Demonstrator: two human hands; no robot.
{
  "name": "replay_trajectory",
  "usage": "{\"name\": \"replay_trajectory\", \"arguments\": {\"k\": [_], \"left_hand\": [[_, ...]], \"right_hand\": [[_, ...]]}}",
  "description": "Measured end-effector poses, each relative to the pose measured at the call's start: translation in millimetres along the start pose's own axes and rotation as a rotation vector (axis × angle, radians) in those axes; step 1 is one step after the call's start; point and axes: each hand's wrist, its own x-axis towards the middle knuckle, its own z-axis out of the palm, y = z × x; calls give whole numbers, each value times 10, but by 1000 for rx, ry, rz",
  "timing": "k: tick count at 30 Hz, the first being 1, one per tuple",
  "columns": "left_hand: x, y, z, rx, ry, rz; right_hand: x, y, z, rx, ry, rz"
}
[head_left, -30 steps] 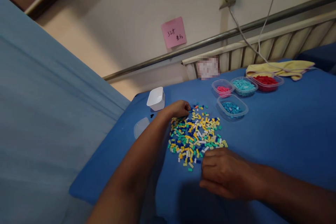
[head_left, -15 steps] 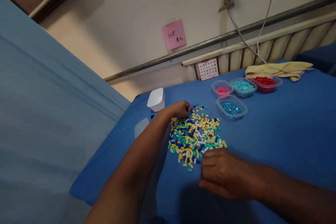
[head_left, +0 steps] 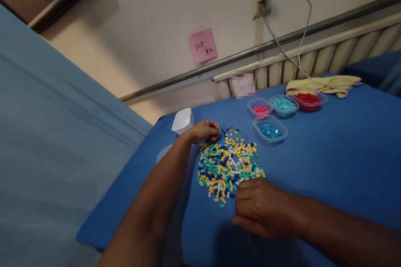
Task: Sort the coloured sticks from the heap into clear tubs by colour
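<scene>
A flat pile of small plastic bricks (head_left: pixel 225 164) in yellow, green, dark blue and white is spread over the blue sheet (head_left: pixel 328 167). At its far left edge is my left hand (head_left: pixel 205 130), thumb and fingers curled together just over the bricks. Whatever those fingertips pinch is hidden. By the near right edge of the pile rests my right hand (head_left: pixel 257 204), its fingers folded in and its back facing up. What lies inside it, if anything, is out of sight.
Clear tubs stand beyond the pile: pink pieces (head_left: pixel 260 109), light blue pieces (head_left: pixel 283 104), red pieces (head_left: pixel 307 99) and darker blue pieces (head_left: pixel 269 130). A white tub (head_left: pixel 182 122) and a clear lid (head_left: pixel 163 152) lie left. Behind are a yellow cloth (head_left: pixel 327 84) and a cable (head_left: pixel 283 50).
The whole view has shifted slightly, so things appear a little further left and lower. My left hand's fingers have turned slightly over the bricks. My right hand stays in place by the pile.
</scene>
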Motion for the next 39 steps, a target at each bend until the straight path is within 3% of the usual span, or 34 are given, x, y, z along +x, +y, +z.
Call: {"name": "replay_trajectory", "arguments": {"k": [4,9,15,20,24,27,31,35,39], "left_hand": [[12,387,146,-159,-85,70],[133,945,523,-138,-242,202],[300,1212,845,-85,-230,224],[296,1190,847,-72,-254,254],[234,1097,632,-15,-182,305],[190,931,342,198,-41,308],[208,607,81,677,120,254],[387,384,203,783,144,228],[616,386,446,841,157,162]], "right_hand": [[8,32,11,-15,7,-16],[13,53,-21,-1,-27,0],[15,56,-34,-2,-41,8],[10,51,-31,-6,-18,0],[9,31,-41,4,-3,6],[9,19,-54,14,-8,8],[9,9,-62,19,-4,13],[7,7,-42,29,21,18],[-6,14,-40,50,19,32]]}}
